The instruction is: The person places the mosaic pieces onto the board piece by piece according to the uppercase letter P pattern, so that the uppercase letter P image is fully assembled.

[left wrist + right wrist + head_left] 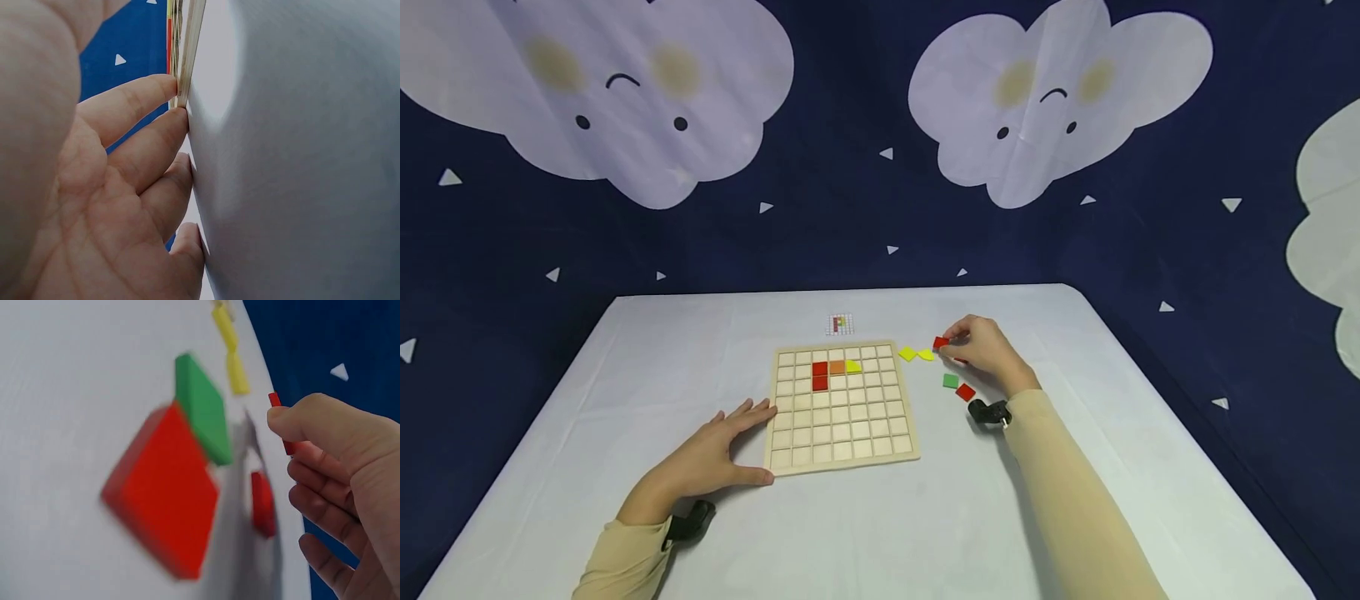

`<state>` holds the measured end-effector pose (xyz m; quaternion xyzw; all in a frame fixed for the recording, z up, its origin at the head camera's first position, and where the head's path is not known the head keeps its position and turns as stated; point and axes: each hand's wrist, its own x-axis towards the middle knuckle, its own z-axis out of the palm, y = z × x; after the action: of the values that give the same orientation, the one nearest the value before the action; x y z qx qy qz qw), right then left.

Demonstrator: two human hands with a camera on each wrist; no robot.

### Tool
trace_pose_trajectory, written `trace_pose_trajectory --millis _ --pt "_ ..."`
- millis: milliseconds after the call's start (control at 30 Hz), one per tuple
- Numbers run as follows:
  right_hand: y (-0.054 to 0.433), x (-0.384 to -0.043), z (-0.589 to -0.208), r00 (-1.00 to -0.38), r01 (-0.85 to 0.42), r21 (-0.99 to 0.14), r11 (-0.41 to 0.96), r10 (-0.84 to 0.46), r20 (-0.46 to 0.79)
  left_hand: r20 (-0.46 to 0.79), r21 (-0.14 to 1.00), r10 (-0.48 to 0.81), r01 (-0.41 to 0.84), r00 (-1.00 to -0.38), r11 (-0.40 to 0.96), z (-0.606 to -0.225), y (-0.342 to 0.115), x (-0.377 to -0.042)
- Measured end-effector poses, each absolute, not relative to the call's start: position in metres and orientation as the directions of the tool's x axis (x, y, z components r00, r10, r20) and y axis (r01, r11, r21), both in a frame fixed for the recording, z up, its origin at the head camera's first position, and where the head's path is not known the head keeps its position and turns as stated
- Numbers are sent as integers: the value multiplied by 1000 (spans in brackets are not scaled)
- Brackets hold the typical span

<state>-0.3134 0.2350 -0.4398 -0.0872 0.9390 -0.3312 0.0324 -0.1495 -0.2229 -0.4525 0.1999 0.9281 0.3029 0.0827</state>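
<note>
My right hand (992,350) pinches a thin red square tile (940,342) between thumb and fingertips, raised over the table right of the board. A wooden grid board (842,468) lies flat in the middle. On its upper part sit two red tiles (819,383), an orange tile (837,367) and a yellow tile with a rounded edge (853,367). My left hand (711,454) rests at the board's left edge, fingers extended and thumb at the near corner. In the left wrist view, fingertips (167,84) touch the board's side (191,47).
Two yellow tiles (907,354) lie just right of the board. Nearer me are a green tile (951,381) and a red tile (966,392); another red tile (262,503) lies below my right hand. A small printed pattern card (840,324) lies beyond the board.
</note>
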Motion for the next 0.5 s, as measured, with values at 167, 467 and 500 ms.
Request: trace_pose_trajectory --millis 167,467,500 --pt "223 -311 -429 -968 -226 -624 748 -246 57 -21 591 426 333 -904 735 -452 -222 -150" --pt "187 -307 -418 -925 -352 -632 691 -359 123 -35 594 414 314 -910 740 -452 -222 -150" --pt "183 -306 -417 -921 -358 -639 681 -370 121 -35 593 414 314 -910 741 -452 -223 -150"
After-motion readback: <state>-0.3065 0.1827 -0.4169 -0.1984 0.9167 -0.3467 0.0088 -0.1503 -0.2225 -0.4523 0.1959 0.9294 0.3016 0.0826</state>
